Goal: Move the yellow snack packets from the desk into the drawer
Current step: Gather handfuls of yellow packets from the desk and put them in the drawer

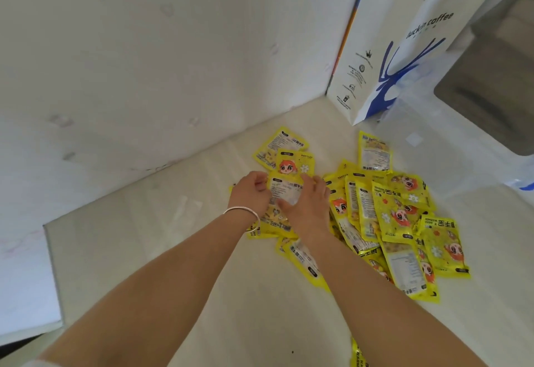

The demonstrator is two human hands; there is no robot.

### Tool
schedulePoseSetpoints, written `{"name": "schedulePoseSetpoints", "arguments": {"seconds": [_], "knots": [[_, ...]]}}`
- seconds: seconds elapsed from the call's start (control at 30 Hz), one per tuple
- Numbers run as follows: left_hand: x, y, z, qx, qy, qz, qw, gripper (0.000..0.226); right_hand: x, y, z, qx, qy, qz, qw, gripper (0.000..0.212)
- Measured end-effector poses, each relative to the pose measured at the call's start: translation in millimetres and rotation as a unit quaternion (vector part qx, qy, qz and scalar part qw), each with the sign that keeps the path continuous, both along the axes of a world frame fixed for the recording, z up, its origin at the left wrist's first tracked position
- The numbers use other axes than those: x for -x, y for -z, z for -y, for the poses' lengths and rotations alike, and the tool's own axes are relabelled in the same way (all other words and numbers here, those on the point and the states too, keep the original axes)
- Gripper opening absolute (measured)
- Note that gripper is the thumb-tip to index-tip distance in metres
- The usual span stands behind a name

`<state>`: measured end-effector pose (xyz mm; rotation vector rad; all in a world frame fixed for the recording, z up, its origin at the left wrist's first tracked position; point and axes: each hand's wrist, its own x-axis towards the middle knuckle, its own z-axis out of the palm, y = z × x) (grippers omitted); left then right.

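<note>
Several yellow snack packets [396, 222] lie in a loose heap on the pale desk [144, 251], to the right of centre. My left hand [251, 193], with a silver bangle on its wrist, and my right hand [306, 204] both rest on one packet [284, 190] at the heap's left side. Fingers of both hands curl over that packet's edges, with more packets under them. Two packets [284, 149] lie just beyond my hands near the wall. One packet [357, 355] shows at the bottom edge. No drawer is in view.
A white and blue paper coffee bag [384, 57] stands in the back corner. A clear plastic bag [450, 141] lies to its right. White walls [130, 63] close the desk at the back and left. The desk's left edge [47, 251] drops off.
</note>
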<state>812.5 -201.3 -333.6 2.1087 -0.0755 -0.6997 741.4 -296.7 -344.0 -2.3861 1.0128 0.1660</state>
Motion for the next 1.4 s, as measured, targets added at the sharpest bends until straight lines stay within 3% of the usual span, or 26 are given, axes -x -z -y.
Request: {"name": "schedulePoseSetpoints", "arguments": {"seconds": [0.23, 0.4, 0.5, 0.57, 0.63, 0.7, 0.83, 0.97, 1.1, 1.2, 1.3, 1.4], "knots": [[-15.2, 6.4, 9.6, 0.036, -0.014, -0.028, 0.999, 0.047, -24.0, 1.8, 6.2, -0.072, 0.052, 0.036, 0.995, 0.103], [-15.7, 1.7, 12.8, 0.009, 0.044, -0.034, 0.998, 0.048, -26.1, -3.4, 1.7, -0.114, 0.091, 0.096, 0.985, 0.097], [-17.7, 0.3, 17.9, -0.002, 0.050, -0.020, 0.999, 0.042, -26.3, -8.8, -0.8, -0.184, 0.140, 0.143, 0.962, 0.084], [-19.5, -1.5, 18.5, -0.013, 0.049, -0.027, 0.998, 0.035, -26.4, -9.4, -0.6, -0.233, 0.185, 0.162, 0.941, 0.064], [-20.6, -1.7, 17.0, -0.013, 0.057, -0.033, 0.998, 0.011, -25.1, -10.5, 2.2, -0.265, 0.221, 0.159, 0.925, 0.041], [-20.1, -5.0, 16.3, -0.017, 0.070, -0.030, 0.997, 0.005, -21.9, -13.5, 6.6, -0.300, 0.241, 0.153, 0.910, 0.028], [-21.0, -8.1, 16.5, -0.040, 0.064, -0.025, 0.997, 0.030, -13.4, -18.6, 11.3, -0.350, 0.267, 0.175, 0.881, 0.029], [-18.0, -10.0, 17.5, -0.059, 0.152, 0.005, 0.987, 0.023, -8.5, -19.0, 13.0, -0.376, 0.282, 0.164, 0.867, 0.016], [-27.5, 2.9, 3.9, -0.133, 0.225, 0.124, 0.957, 0.027, -2.2, -24.5, 19.6, -0.345, 0.293, 0.153, 0.879, 0.041], [-36.3, 15.2, -12.8, -0.238, 0.259, 0.192, 0.916, 0.056, 1.0, -32.9, 21.9, -0.319, 0.322, 0.143, 0.880, 0.059], [-37.1, 17.5, -11.9, -0.290, 0.256, 0.191, 0.902, 0.072, 1.0, -35.3, 25.3, -0.319, 0.344, 0.145, 0.871, 0.055], [-43.7, 14.5, -7.5, -0.328, 0.255, 0.147, 0.898, 0.069, -0.6, -36.7, 26.7, -0.319, 0.352, 0.142, 0.868, 0.051]]}}
